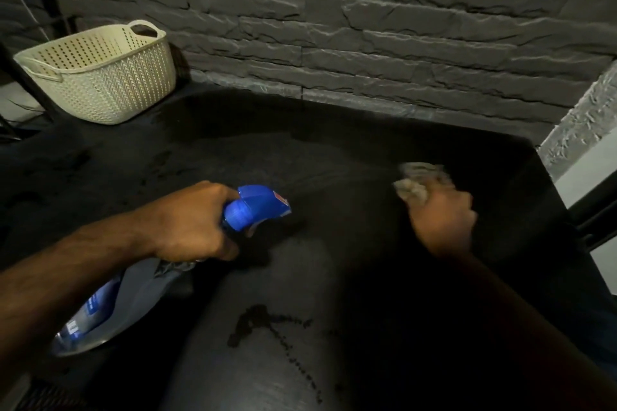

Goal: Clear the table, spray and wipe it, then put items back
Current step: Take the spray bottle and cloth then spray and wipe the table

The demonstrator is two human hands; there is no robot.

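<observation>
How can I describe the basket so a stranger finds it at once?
Look at the dark table against the grey stone wall. At its far left corner stands a cream plastic basket. Nothing else there has perforated walls and loop handles.

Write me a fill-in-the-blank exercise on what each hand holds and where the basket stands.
1. The left hand grips a bottle whose spray head is ____ in colour.
2. The right hand holds a bunched ____.
3. The cream basket stands at the table's far ____ corner.

Missing words: blue; cloth; left.
</observation>
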